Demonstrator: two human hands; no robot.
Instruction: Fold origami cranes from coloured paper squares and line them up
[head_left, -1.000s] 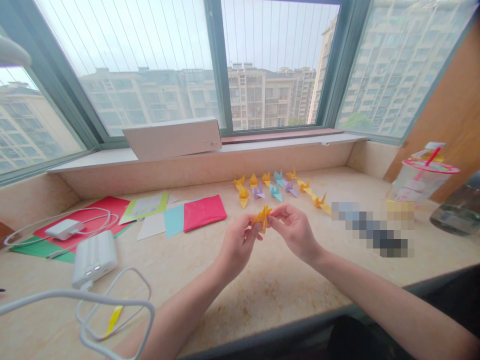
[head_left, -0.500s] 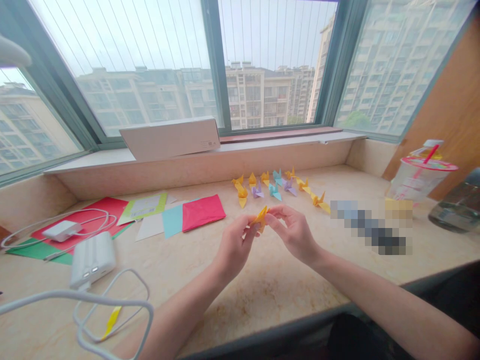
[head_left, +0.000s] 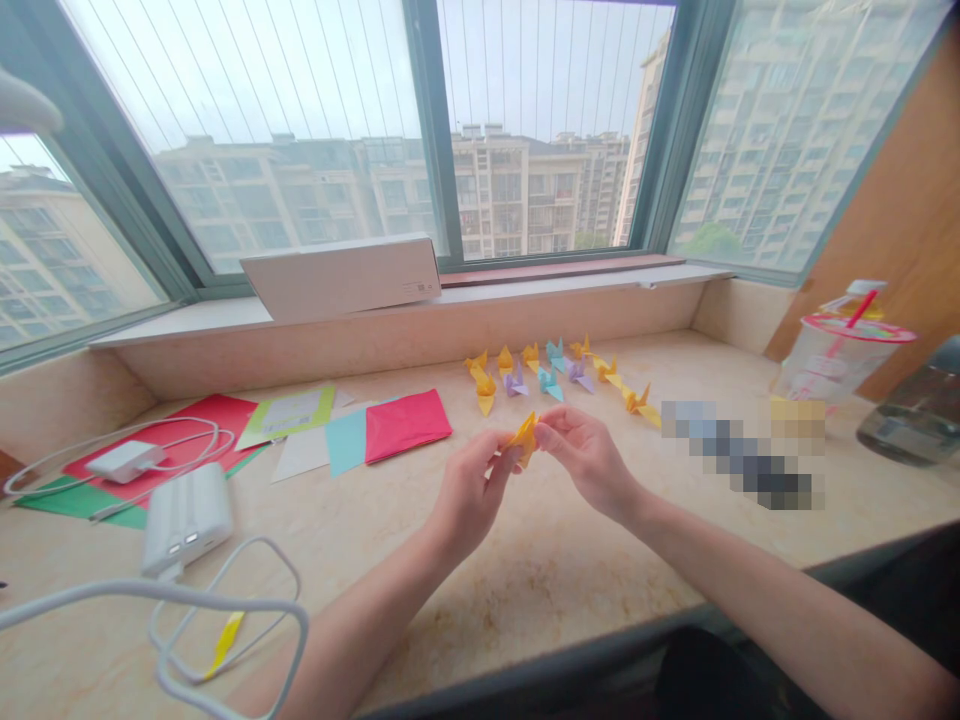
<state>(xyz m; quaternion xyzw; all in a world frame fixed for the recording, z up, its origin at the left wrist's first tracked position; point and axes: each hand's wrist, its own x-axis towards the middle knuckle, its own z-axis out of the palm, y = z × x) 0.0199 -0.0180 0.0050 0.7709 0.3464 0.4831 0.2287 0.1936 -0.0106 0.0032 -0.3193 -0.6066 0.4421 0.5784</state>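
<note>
A small folded piece of orange paper [head_left: 523, 437] is pinched between both of my hands above the marble counter [head_left: 525, 580]. My left hand [head_left: 471, 492] grips its lower left side with thumb and fingers closed. On the right side, my right hand [head_left: 589, 455] pinches it from above with fingertips pressed together. Beyond my hands lie several finished paper cranes [head_left: 551, 375] in yellow, orange, blue and purple.
Sheets of coloured paper [head_left: 405, 423] lie to the left, with a white power bank [head_left: 186, 517], a charger [head_left: 124, 460] and looping white cables [head_left: 225, 610]. A white box [head_left: 341, 277] rests on the window sill. A plastic cup with a pink lid [head_left: 836, 360] and a dark bottle [head_left: 911, 410] stand at the right.
My right fingers have closed down a little further over the orange paper. Both hands stay in nearly the same place.
</note>
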